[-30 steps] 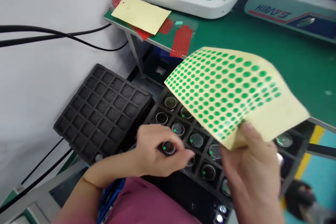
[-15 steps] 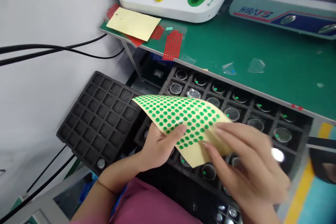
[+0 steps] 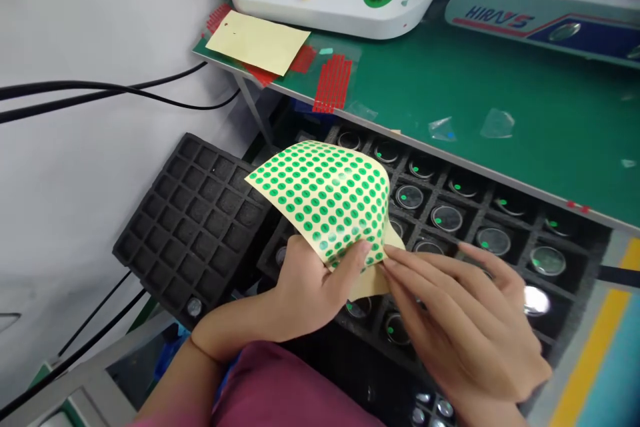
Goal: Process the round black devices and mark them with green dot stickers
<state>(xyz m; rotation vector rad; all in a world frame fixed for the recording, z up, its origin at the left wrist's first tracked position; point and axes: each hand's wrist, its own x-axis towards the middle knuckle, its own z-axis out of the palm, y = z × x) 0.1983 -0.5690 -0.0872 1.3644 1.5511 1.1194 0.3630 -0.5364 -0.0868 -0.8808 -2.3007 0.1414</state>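
Note:
A pale yellow sheet of round green stickers (image 3: 320, 190) is in both my hands, bowed upward in the middle. My left hand (image 3: 313, 283) grips its lower edge, thumb on top and fingers underneath. The fingertips of my right hand (image 3: 470, 327) are pinched together at the sheet's bent right corner; whether a loose sticker is between them I cannot tell. Beneath the sheet lies a black foam tray (image 3: 583, 320) with round clear-faced parts (image 3: 447, 219) in its cells. Many of these carry a small green dot. The sheet and my hands hide some cells.
Left of the sheet rests another black foam tray (image 3: 203, 217) with one small round part (image 3: 195, 307). A green shelf (image 3: 400, 80) overhangs the back, bearing a yellow paper (image 3: 257, 42), red sticker strips (image 3: 333, 83) and a white button panel (image 3: 340, 13). Black cables (image 3: 100, 88) run along the wall.
The sheet has curled back more sharply, its right side folding under. My right fingers have closed in from spread apart to a pinch at its edge. The left hand has shifted slightly right.

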